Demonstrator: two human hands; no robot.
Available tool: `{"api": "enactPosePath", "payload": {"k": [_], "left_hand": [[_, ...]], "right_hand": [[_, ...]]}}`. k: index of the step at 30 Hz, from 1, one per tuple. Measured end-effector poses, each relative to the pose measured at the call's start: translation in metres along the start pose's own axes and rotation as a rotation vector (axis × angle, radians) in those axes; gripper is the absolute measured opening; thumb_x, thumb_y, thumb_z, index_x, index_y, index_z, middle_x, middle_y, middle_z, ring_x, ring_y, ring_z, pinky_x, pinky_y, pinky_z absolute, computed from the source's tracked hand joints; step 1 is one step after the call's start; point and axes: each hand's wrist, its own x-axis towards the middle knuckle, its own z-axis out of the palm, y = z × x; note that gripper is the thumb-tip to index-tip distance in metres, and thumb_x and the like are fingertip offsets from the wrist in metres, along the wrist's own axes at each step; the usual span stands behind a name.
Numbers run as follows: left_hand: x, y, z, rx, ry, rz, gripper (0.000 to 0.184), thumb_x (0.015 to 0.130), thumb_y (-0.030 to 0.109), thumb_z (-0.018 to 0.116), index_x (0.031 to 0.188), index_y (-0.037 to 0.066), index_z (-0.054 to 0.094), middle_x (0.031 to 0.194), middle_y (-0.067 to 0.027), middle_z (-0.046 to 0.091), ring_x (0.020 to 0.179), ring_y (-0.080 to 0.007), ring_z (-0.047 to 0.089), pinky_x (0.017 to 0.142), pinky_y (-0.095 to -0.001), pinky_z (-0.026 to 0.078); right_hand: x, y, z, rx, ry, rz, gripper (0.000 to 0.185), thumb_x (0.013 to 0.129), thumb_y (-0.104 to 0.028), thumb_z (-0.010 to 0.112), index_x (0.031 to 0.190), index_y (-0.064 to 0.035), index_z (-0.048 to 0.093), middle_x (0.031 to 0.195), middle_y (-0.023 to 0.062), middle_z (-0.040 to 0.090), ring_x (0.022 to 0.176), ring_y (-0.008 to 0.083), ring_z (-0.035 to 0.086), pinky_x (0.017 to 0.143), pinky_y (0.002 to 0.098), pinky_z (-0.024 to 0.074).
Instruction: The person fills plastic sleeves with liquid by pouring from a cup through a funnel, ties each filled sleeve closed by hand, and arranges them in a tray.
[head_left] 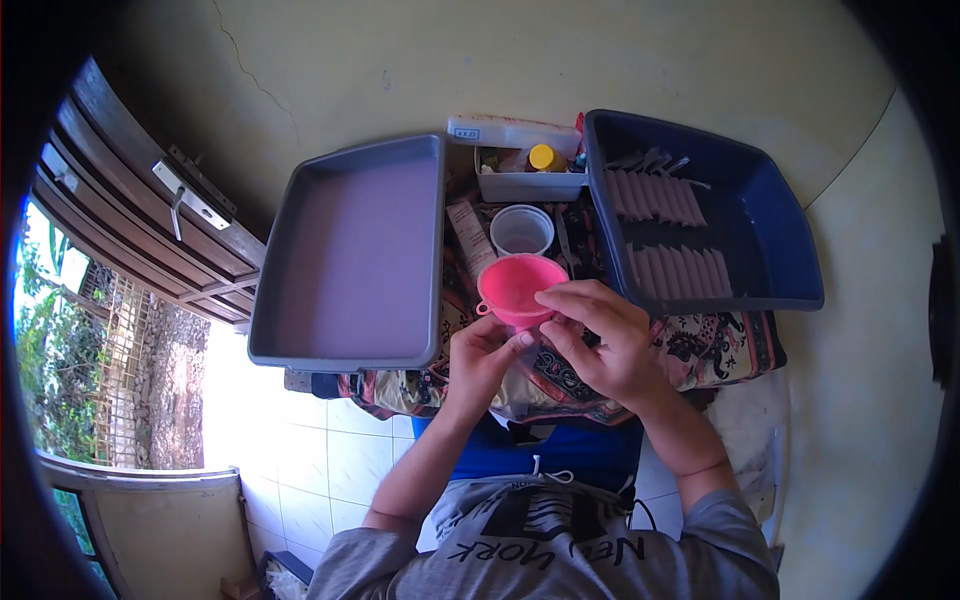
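Note:
A pink funnel (522, 284) is held upright in front of me, over the patterned cloth. My left hand (487, 358) is closed at its lower left side, around the narrow part and what looks like a clear plastic bag under it. On the right, my right hand (603, 337) has its fingers bent at the funnel's rim and side; whether they pinch anything is hard to make out. Just beyond the funnel stands a white plastic tub (522, 232).
A grey tray (436, 250) of pale purple material lies left. To the right, a dark blue tray (765, 230) holds two rows of filled slim packets. A grey box (532, 188) with a yellow-capped container (541, 157) stands at the back. A printed packet (468, 235) lies beside the tub.

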Motion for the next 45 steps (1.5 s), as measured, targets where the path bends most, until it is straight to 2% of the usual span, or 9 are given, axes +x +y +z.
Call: {"api": "enactPosePath", "payload": {"k": [5,8,14,24,27,30,39,43,45], "left_hand": [[-0.013,-0.007,-0.004,0.066,0.057,0.035,0.027,0.083,0.005,0.069,0.108,-0.004,0.062,0.100,-0.0094,0.068,0.095,-0.0126,0.061,0.087,-0.0273,0.046],[-0.020,-0.016,-0.005,0.054,0.065,0.016,0.028,0.082,0.005,0.069,0.108,-0.004,0.062,0.100,-0.0095,0.068,0.096,-0.0130,0.061,0.088,-0.0273,0.046],[-0.030,-0.023,-0.009,0.051,0.086,-0.003,0.027,0.082,0.005,0.070,0.106,-0.004,0.063,0.100,-0.0088,0.068,0.094,-0.0124,0.061,0.087,-0.0273,0.047],[-0.033,-0.032,-0.011,0.070,0.094,0.004,0.021,0.079,0.000,0.071,0.099,-0.001,0.065,0.096,-0.0063,0.068,0.090,-0.0099,0.061,0.080,-0.0253,0.049],[-0.028,-0.028,-0.010,0.127,0.068,0.066,0.021,0.079,0.000,0.071,0.099,-0.001,0.065,0.095,-0.0060,0.068,0.089,-0.0094,0.061,0.079,-0.0249,0.049],[-0.020,-0.020,-0.006,0.074,0.048,0.059,0.022,0.079,0.001,0.071,0.100,-0.002,0.064,0.094,-0.0058,0.068,0.088,-0.0091,0.061,0.079,-0.0248,0.049],[0.009,0.002,0.009,0.080,0.010,0.147,0.023,0.081,0.002,0.071,0.102,-0.001,0.063,0.093,-0.0068,0.068,0.087,-0.0105,0.063,0.080,-0.0246,0.049],[0.017,0.010,0.016,0.046,0.002,0.174,0.022,0.081,0.003,0.071,0.101,-0.001,0.064,0.091,-0.0068,0.069,0.086,-0.0115,0.064,0.079,-0.0245,0.049],[0.020,0.010,0.017,0.072,0.006,0.168,0.021,0.080,0.003,0.071,0.100,-0.001,0.064,0.090,-0.0069,0.069,0.084,-0.0115,0.064,0.077,-0.0245,0.050]], "right_hand": [[-0.004,0.039,0.025,0.623,0.412,0.512,0.019,0.088,-0.016,0.064,0.082,0.0022,0.061,0.083,0.0096,0.064,0.066,0.0105,0.061,0.053,0.0229,0.0494],[-0.015,0.101,0.038,0.600,0.166,0.882,0.031,0.089,-0.028,0.062,0.072,-0.0028,0.056,0.073,0.0088,0.063,0.056,0.0112,0.060,0.046,0.0223,0.0455],[-0.019,0.144,0.059,0.553,0.126,1.031,0.031,0.089,-0.028,0.060,0.069,-0.0057,0.053,0.066,0.0074,0.062,0.051,0.0144,0.060,0.042,0.0221,0.0452],[-0.007,0.099,0.052,0.556,0.283,0.717,0.025,0.092,-0.015,0.056,0.074,0.0017,0.059,0.066,0.0056,0.063,0.062,0.0102,0.062,0.058,0.0219,0.0487],[0.007,0.066,0.033,0.483,0.284,0.604,0.026,0.093,-0.015,0.056,0.073,0.0020,0.057,0.065,0.0032,0.061,0.064,0.0059,0.058,0.059,0.0203,0.0453],[0.015,0.049,0.016,0.312,0.268,0.455,0.031,0.093,-0.015,0.058,0.067,0.0005,0.050,0.057,-0.0033,0.046,0.057,0.0005,0.037,0.049,0.0213,0.0310],[0.028,0.025,-0.007,0.082,0.293,0.254,0.029,0.092,-0.011,0.058,0.067,-0.0009,0.048,0.059,-0.0064,0.035,0.057,0.0011,0.028,0.048,0.0212,0.0231],[0.033,0.023,-0.011,0.060,0.306,0.196,0.028,0.091,-0.009,0.059,0.067,-0.0015,0.047,0.058,-0.0050,0.035,0.056,0.0024,0.028,0.048,0.0223,0.0233],[0.035,0.020,-0.014,0.009,0.301,0.177,0.023,0.088,-0.006,0.061,0.070,0.0030,0.052,0.061,0.0065,0.050,0.053,0.0097,0.043,0.050,0.0255,0.0362]]}}
